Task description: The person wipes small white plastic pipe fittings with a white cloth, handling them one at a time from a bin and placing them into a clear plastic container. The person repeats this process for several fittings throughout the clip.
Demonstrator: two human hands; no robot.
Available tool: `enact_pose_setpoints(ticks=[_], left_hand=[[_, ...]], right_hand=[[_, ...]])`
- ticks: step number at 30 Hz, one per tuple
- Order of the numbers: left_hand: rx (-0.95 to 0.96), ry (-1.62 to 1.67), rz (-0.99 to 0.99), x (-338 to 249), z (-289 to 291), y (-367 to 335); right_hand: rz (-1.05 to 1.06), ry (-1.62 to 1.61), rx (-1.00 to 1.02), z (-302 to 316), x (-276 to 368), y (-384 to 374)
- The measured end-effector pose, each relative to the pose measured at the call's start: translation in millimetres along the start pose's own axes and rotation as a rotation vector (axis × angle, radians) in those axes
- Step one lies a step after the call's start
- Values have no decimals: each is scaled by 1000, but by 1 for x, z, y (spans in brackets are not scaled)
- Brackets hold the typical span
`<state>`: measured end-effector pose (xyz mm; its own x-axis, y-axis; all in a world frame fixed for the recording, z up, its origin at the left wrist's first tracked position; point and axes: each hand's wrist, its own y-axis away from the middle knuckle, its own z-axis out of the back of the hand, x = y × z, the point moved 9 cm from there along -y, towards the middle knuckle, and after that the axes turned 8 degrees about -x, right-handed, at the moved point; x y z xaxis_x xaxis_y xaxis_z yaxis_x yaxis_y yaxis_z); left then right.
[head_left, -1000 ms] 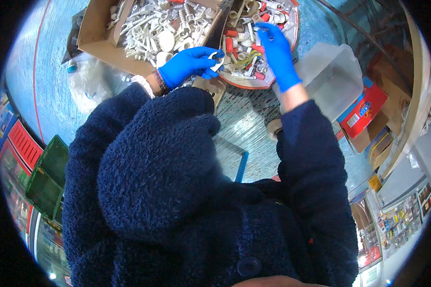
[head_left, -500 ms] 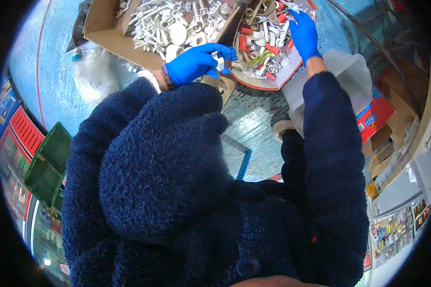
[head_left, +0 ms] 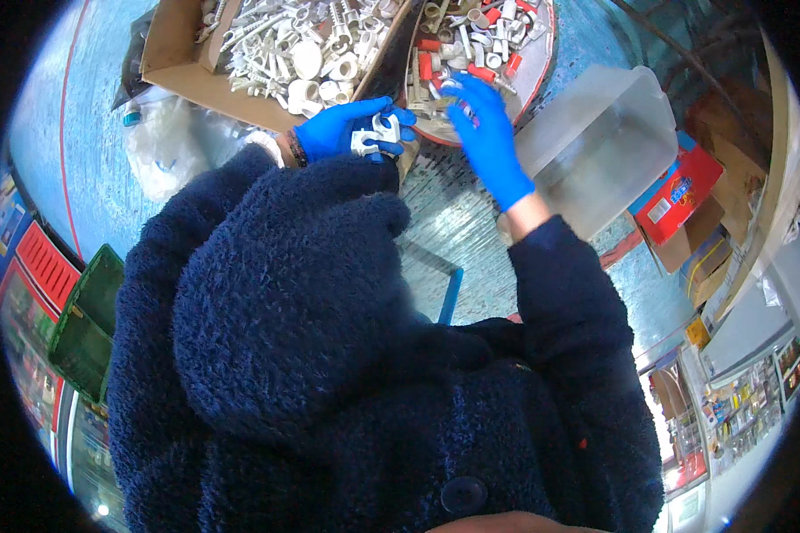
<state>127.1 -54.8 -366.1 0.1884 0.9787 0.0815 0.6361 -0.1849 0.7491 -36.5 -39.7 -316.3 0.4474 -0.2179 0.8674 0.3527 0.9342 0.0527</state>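
Note:
My left hand, in a blue glove, is closed around white plastic pipe clips with C-shaped jaws, just in front of a cardboard box's near edge. My right hand, also blue-gloved, is over the near side of a round tray. Its thumb and fingers are apart and point left, and I see nothing held between them; the fingertips are slightly blurred. Beneath and beyond them lie mixed plastic fittings, white, grey and red.
The cardboard box holds many white plastic fittings. A plastic bag lies left of it. Right of my right hand stands a translucent bin, with a red carton beyond. A green crate is at far left.
My right hand has come back from the tray's far right side toward its near left. The clips in my left hand now show more fully. Box and tray appear shifted left in view.

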Motion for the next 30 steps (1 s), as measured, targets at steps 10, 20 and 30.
enact_pose_setpoints(ticks=[10, 20, 30], left_hand=[[-16, -62, -23, 2, 7, -5], [8, -75, -35, 1, 9, -6], [-12, -107, -48, 0, 6, -3]], right_hand=[[-274, 247, 204, -5, -161, -41], [-147, 469, 277, -25, -111, -16], [134, 612, 223, -27, -77, -36]])
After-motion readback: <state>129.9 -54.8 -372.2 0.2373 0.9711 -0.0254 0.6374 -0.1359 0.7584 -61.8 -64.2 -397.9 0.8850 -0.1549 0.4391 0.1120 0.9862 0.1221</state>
